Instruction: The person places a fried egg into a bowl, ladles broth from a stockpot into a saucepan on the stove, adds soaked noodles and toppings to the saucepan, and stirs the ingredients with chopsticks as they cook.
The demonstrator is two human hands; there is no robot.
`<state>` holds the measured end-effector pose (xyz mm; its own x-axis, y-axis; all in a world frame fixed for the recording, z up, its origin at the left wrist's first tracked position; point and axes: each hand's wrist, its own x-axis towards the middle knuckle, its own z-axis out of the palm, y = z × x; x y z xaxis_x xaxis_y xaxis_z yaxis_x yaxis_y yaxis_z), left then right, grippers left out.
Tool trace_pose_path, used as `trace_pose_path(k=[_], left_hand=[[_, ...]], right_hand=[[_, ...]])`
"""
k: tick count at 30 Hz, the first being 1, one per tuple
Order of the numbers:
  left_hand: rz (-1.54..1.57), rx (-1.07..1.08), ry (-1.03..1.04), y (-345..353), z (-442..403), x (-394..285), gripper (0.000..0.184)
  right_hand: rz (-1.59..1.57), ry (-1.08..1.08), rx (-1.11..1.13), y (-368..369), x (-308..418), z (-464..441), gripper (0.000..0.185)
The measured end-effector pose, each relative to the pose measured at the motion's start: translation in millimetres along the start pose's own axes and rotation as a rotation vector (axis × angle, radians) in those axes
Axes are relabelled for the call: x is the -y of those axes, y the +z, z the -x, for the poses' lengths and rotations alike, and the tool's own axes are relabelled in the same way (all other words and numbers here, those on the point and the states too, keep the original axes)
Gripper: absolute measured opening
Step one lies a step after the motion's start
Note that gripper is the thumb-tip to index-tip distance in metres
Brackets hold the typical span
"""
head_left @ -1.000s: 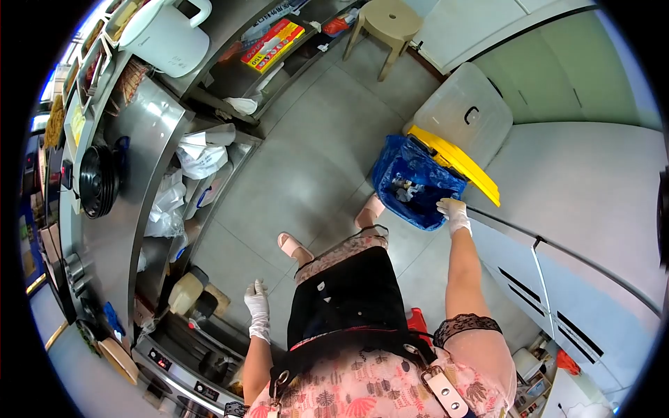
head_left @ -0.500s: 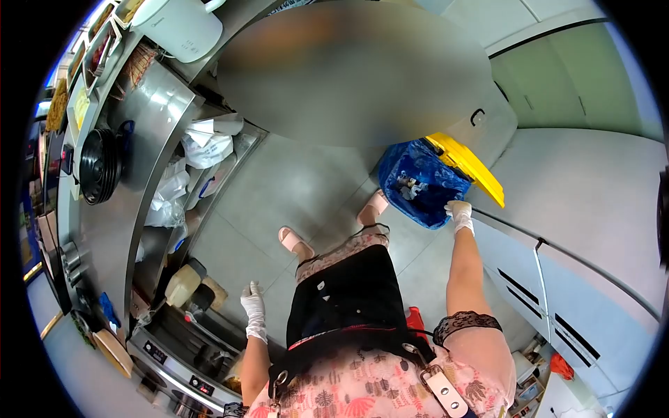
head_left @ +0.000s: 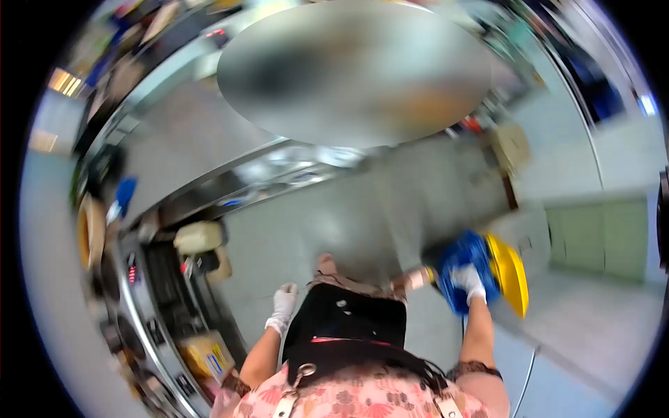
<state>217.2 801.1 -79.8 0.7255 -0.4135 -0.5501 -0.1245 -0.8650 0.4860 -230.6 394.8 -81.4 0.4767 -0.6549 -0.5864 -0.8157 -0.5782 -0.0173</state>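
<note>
**Reaches to the blue-lined bin (head_left: 471, 248) with the right grip (head_left: 468, 281)**

Stands on the gray tiled floor (head_left: 390, 216), spread out ahead of and between both grips. Faces a long steel surface (head_left: 188, 132), ahead of the left grip (head_left: 283, 303) and well apart from it. Has white bags (head_left: 265, 171), smeared by blur, on a shelf under that surface, also ahead of the left grip. Wears a black apron (head_left: 348, 306), between the two grips and nearer to the left one. Has the bin right at the right grip, with blue liner around its opening. Has the yellow lid (head_left: 510, 275) tilted open just to the right of the same grip. Has a pale container (head_left: 198, 238) to the left of the left grip, apart from it.

Wears white gloves on both hands. Holds the left grip up over the floor, fingers close together and narrow, with nothing visible in it. Extends the right grip to the mouth of the bin; cannot tell through the blur whether inside or just above, wide or narrow, holding something or nothing.
</note>
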Motion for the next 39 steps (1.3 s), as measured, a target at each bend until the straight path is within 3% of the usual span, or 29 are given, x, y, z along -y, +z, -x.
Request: trace_pose_path(k=[1, 3, 4, 6, 8, 9, 11, 16, 20, 22, 24, 26, 28, 29, 30, 31, 32, 33, 34, 35, 36, 37, 39], left_hand=[[-0.032, -0.004, -0.028, -15.4, 4.0, 5.8, 0.031], [-0.055, 0.029, -0.114, -63.5, 15.3, -7.5, 0.038], [0.017, -0.050, -0.185, -76.6, 19.1, 1.4, 0.038], [0.122, -0.176, -0.197, -106.0, 25.1, 20.9, 0.040], [0.311, -0.244, -0.343, -137.8, 40.6, 21.7, 0.041], [0.374, -0.321, -0.382, -141.4, 47.8, 29.7, 0.042], [0.499, -0.416, -0.451, -135.5, 60.5, 48.8, 0.044], [0.665, -0.503, -0.726, -84.2, 133.0, 76.5, 0.044], [0.804, -0.606, -0.992, -37.2, 199.2, 124.4, 0.040], [1.013, -0.793, -1.106, -1.8, 219.5, 178.6, 0.039], [0.992, -1.023, -1.134, -25.2, 265.2, 209.2, 0.036], [1.645, -1.588, -0.962, -64.3, 306.3, 251.3, 0.029], [1.793, -1.770, -0.712, -107.2, 360.6, 290.5, 0.022], [1.712, -1.873, -0.554, -114.2, 372.9, 325.8, 0.023], [1.722, -1.851, -0.711, -144.3, 387.0, 342.6, 0.027], [1.775, -1.969, -0.574, -151.5, 389.9, 379.4, 0.028], [1.784, -1.934, -0.651, -158.9, 389.1, 411.9, 0.028], [1.917, -1.847, -0.543, -132.5, 382.4, 473.7, 0.026], [2.011, -1.619, -0.306, -102.2, 369.7, 521.9, 0.024], [2.192, -1.919, -0.530, -116.8, 339.0, 516.0, 0.023], [2.065, -1.609, -0.356, -103.7, 317.1, 527.7, 0.021], [1.784, -1.328, -0.808, -137.5, 310.0, 486.5, 0.020], [1.712, -1.029, -0.733, -150.0, 275.4, 458.0, 0.025]], right_hand=[[0.253, -0.004, -0.046, -45.5, 42.8, 9.8, 0.032], [-0.202, -0.091, -0.124, -27.9, 69.9, -58.3, 0.024], [-0.643, 0.019, -0.199, -58.2, 117.9, -57.6, 0.019], [-0.230, -0.619, -0.672, -73.2, 171.5, -89.2, 0.015], [-0.252, -0.487, -0.082, -131.5, 243.8, -99.0, 0.015], [-0.202, -0.591, -0.067, -147.9, 284.2, -105.5, 0.015], [-0.628, -0.302, 0.299, -170.3, 342.4, -114.6, 0.019], [0.040, -0.878, 0.259, -167.3, 440.9, -160.2, 0.034], [0.506, -1.042, 0.373, -172.5, 528.0, -155.6, 0.037], [0.515, -1.149, 0.358, -174.7, 568.1, -142.2, 0.035], [0.504, -1.208, 0.305, -172.9, 609.5, -126.1, 0.033], [0.547, -1.287, 0.263, -166.7, 649.0, -107.4, 0.031], [0.580, -1.433, 0.225, -154.7, 674.9, -103.4, 0.032], [0.599, -1.423, 0.280, -151.9, 690.6, -92.4, 0.034], [0.628, -1.338, 0.261, -150.5, 705.6, -70.5, 0.035], [0.644, -1.297, 0.236, -146.9, 719.1, -55.8, 0.034], [0.618, -1.279, 0.208, -138.3, 730.8, -51.0, 0.036], [0.663, -1.280, 0.180, -128.8, 743.5, -45.5, 0.039], [0.663, -1.238, 0.215, -127.6, 756.8, -31.4, 0.039], [0.742, -1.206, 0.231, -126.4, 773.8, -17.9, 0.039], [0.827, -1.185, 0.247, -128.1, 796.9, -7.0, 0.038], [0.794, -1.165, 0.231, -129.6, 817.3, 1.2, 0.038], [0.633, -1.385, 0.143, -133.9, 854.7, 13.7, 0.037]])
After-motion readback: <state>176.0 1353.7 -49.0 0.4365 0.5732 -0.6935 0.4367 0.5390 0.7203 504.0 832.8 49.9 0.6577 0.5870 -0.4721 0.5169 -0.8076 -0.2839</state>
